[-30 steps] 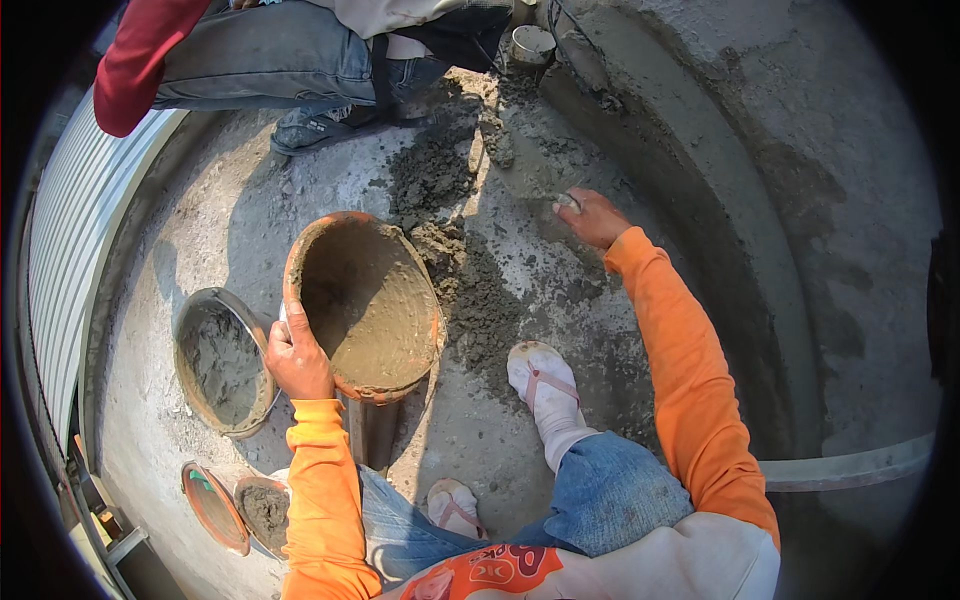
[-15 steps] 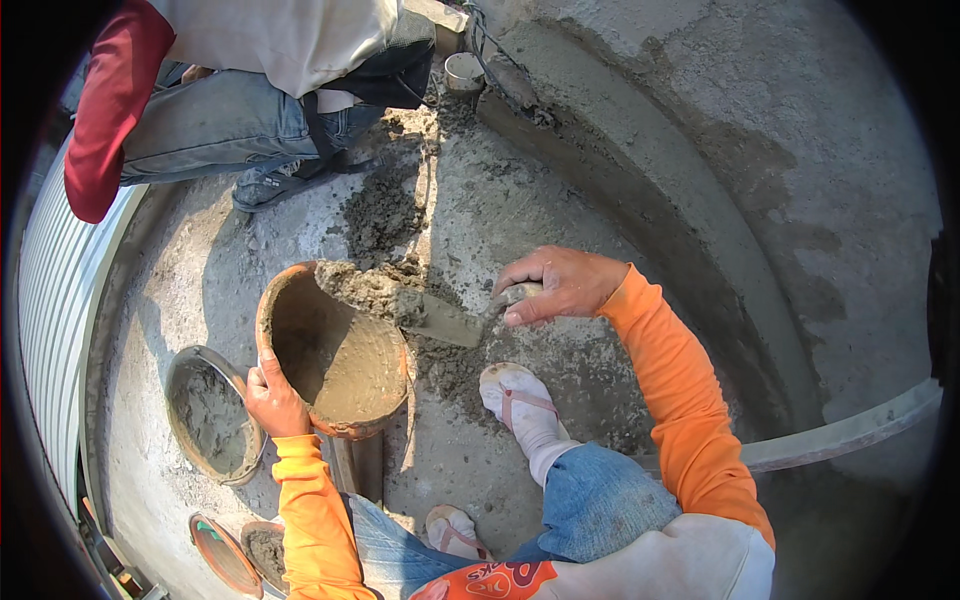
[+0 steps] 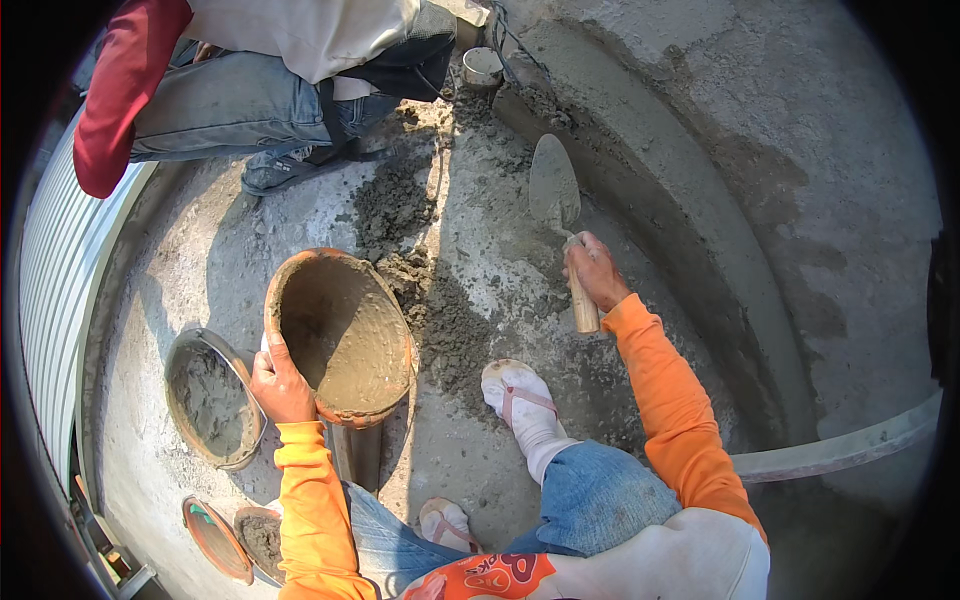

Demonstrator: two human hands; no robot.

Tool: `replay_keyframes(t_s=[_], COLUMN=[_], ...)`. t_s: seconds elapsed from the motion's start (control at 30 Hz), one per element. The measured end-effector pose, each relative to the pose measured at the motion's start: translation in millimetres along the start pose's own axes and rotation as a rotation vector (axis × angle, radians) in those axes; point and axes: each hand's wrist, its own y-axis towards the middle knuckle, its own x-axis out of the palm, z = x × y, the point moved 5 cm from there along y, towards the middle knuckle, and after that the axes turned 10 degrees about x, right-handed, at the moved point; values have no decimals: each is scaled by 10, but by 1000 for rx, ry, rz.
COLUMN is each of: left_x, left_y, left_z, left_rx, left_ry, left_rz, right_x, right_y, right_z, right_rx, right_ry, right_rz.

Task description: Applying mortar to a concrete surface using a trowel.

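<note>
My left hand point(image 3: 282, 385) grips the left rim of a tilted orange bucket point(image 3: 350, 355) coated inside with wet grey-brown mortar. My right hand point(image 3: 593, 268) holds a trowel point(image 3: 552, 180) by its wooden handle, blade pointing away from me over the floor, just short of the curved plastered ledge. The blade has a thin grey film of mortar. Dark heaps of loose mortar point(image 3: 445, 340) lie on the floor right of the bucket and beyond it.
A co-worker point(image 3: 230, 110) in red sleeves and jeans crouches at top left. A bucket of mortar point(image 3: 210, 395) and smaller containers point(image 3: 215, 535) stand at left beside corrugated metal point(image 3: 60, 300). A curved concrete ledge point(image 3: 700, 190) runs along the right; a pale strip point(image 3: 835, 455) crosses lower right.
Half a second ago the trowel was over the bucket loaded with mortar; it has swung up and right, and its blade is now mostly free of that load. My left hand still grips the bucket.
</note>
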Motion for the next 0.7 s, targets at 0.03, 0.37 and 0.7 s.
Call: replay_keyframes(t_s=[0.03,0.37,0.7], left_x=[1,24,104], left_y=[-7,17,-19], left_z=[-2,4,20], left_rx=[-6,-32,15], left_ry=[2,-45,-94], left_rz=[1,-8,-1], right_x=[100,597,338], right_y=[-6,380,744], right_z=[28,-255,-271], right_rx=[-31,-252,-290], right_ry=[-24,-545,-312], right_rz=[3,396,529])
